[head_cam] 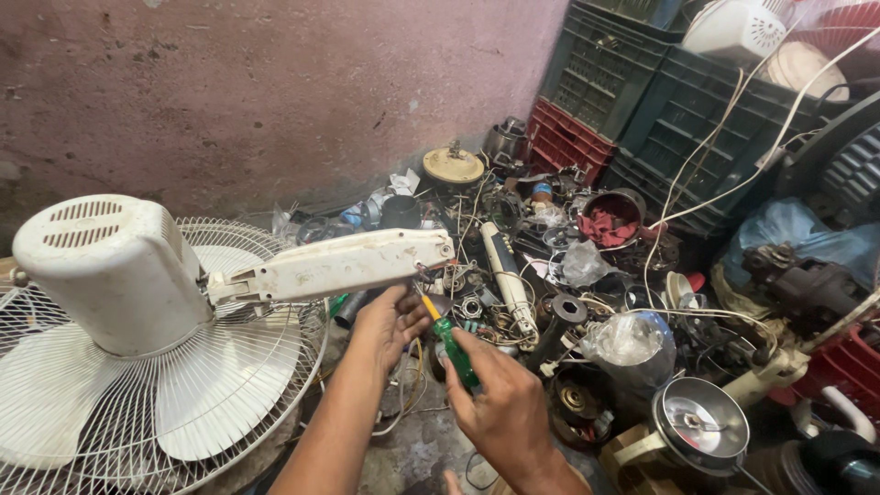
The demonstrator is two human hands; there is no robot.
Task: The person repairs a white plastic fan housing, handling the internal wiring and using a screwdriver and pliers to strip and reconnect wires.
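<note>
While clamped on green screwdriver (453,351), right hand (502,410); left hand (392,318) cupped under fan neck (341,264).

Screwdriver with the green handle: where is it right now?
In the head view, low centre: the screwdriver is held in the right hand, tip at the fan neck's end, beside the left hand.

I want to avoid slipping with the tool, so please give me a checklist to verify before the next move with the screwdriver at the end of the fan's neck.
1. Right hand grips the green-handled screwdriver firmly: ok.
2. Screwdriver tip reaches the end of the dirty white plastic fan neck: ok.
3. Tip seated in a screw head: cannot tell, too small.
4. Left hand steadies under the neck end: ok.
5. White fan motor housing rests on its white wire grille: ok.
6. Loose wires away from the tip: not ok, they hang beside it.
</note>
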